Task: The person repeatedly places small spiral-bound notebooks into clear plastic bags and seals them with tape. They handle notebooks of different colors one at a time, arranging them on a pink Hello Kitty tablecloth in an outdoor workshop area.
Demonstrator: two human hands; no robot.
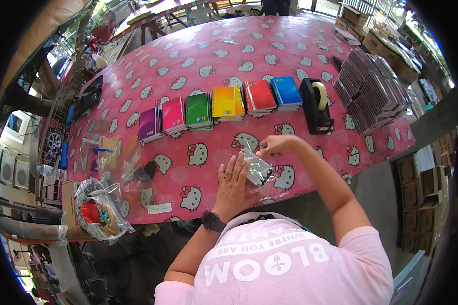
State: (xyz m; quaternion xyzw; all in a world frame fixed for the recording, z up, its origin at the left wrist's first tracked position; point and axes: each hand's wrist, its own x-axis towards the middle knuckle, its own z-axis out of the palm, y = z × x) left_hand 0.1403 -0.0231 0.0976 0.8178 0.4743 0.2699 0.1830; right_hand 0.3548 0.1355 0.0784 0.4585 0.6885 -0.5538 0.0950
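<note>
In front of me on the table is a small clear plastic bag (258,166) holding something pale with a dark, toothed edge like a spiral binding. My left hand (232,179), with a dark watch on its wrist, lies with fingers stretched out against the bag's left side. Closed in a pinch, my right hand (276,146) is at the bag's upper right edge. Beyond the hands, a row of small spiral notebooks stands in stacks: purple (149,123), pink (173,114), green (198,110), yellow (227,101), red (260,95) and blue (286,91).
A black tape dispenser (316,109) stands right of the blue stack. Tall piles of spiral-bound notebooks (369,91) fill the table's right side. At the left lie loose plastic bags (130,157) and an open fabric pouch (97,211). A white paper strip (160,208) lies near the front edge.
</note>
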